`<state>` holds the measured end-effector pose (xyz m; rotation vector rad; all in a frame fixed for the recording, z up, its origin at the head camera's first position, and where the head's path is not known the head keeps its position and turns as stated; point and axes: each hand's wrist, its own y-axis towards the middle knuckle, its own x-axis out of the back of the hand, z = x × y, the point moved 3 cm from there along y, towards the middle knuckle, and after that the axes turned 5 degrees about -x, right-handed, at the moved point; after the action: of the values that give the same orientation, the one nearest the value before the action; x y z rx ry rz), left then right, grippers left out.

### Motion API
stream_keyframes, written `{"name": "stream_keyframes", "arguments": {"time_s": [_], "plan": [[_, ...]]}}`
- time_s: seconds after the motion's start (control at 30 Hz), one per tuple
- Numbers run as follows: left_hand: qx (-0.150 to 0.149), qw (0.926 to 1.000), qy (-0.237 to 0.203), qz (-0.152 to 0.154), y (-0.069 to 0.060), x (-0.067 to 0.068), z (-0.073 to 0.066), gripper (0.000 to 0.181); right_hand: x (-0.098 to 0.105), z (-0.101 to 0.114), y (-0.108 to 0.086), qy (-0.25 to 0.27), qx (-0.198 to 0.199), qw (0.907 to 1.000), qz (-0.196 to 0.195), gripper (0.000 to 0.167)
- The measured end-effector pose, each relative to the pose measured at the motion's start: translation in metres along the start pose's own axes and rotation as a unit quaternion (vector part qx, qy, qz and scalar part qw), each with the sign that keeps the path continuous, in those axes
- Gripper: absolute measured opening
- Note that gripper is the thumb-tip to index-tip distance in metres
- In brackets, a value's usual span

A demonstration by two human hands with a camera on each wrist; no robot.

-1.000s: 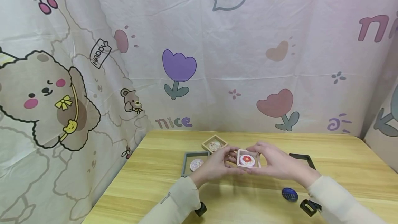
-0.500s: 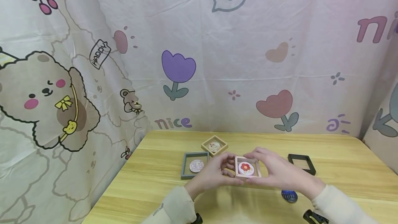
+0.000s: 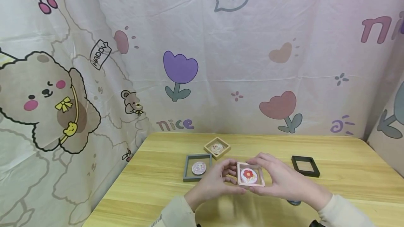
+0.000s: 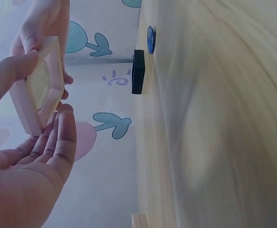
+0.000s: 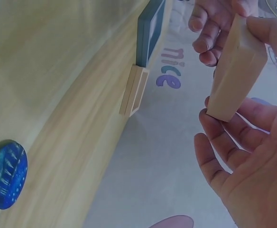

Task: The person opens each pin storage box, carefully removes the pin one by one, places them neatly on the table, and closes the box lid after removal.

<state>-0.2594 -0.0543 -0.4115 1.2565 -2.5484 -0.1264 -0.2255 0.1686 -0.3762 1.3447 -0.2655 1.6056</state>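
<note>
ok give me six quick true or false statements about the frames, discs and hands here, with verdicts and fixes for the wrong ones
1. The left hand and right hand hold a pale pink frame with a red-flower disc inside. True.
2. Only the left hand touches that frame. False: the right hand grips it too.
3. A pale disc lies in the grey frame and another in the tan frame. True.
4. The tan frame is nearer the person than the grey frame. False: it lies farther back.
5. In the head view, the black frame lies right of the grey frame. True.
6. The black frame contains a disc. False: none shows inside it.
</note>
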Motion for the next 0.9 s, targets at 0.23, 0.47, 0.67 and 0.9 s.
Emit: {"name": "stream_keyframes", "arguments": {"time_s": [0.23, 0.47, 0.67, 0.9], "plan": [[-0.006, 1.0, -0.005, -0.002, -0.003, -0.0034, -0.0007, 0.068, -0.0027, 0.0003, -0.0018, -0.011, 0.003, 0.9996, -0.024, 0.057], [-0.017, 0.9998, -0.007, 0.004, -0.0026, -0.0051, -0.0012, 0.067, -0.0036, 0.0009, -0.0027, -0.023, -0.005, 0.9991, -0.035, 0.057], [-0.025, 0.9996, -0.004, 0.012, -0.0029, -0.0057, -0.001, 0.066, -0.004, 0.0021, -0.0019, -0.024, 0.002, 0.9988, -0.044, 0.06], [-0.024, 0.9995, -0.007, 0.018, -0.003, -0.0069, 0.0003, 0.068, -0.0043, 0.0022, -0.0021, -0.023, 0.021, 0.9982, -0.051, 0.059]]}}
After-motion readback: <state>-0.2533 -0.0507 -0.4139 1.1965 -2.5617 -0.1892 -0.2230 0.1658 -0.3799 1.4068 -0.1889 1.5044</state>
